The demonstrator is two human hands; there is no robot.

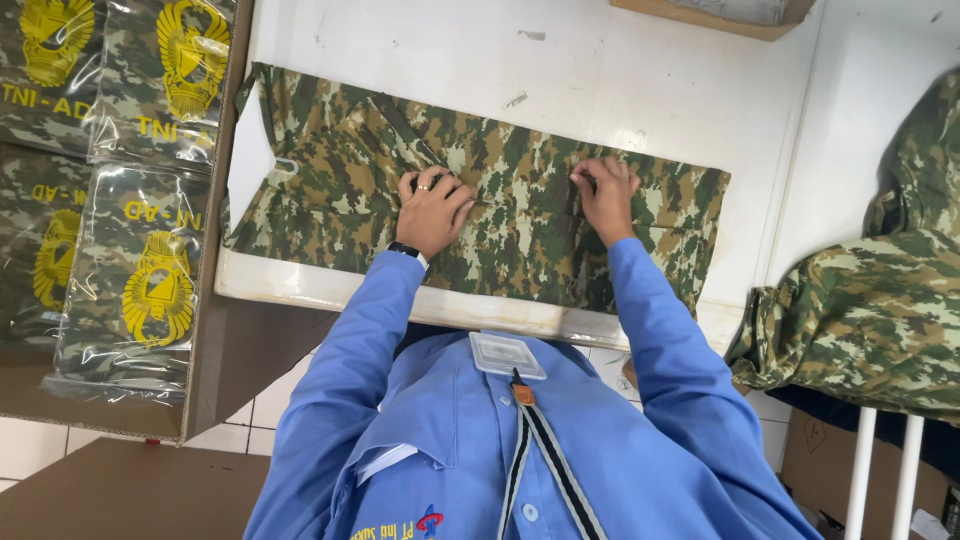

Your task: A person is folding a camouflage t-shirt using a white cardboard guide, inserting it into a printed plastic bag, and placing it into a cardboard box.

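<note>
A camouflage garment [520, 215] in green, brown and tan lies folded flat into a long strip across the white surface [600, 70], reaching from its left edge toward the right, its near edge along the surface's near rim.

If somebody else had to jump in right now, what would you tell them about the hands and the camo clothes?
Left hand: pressed flat on the folded camouflage garment, fingers bent at a crease.
Right hand: pinching the same garment's fold.
The garment lies along the white table, partly folded.
Bagged camouflage packs sit in the cardboard box at the left; loose camouflage pile at the right.
Left: finish this fold.
</note>
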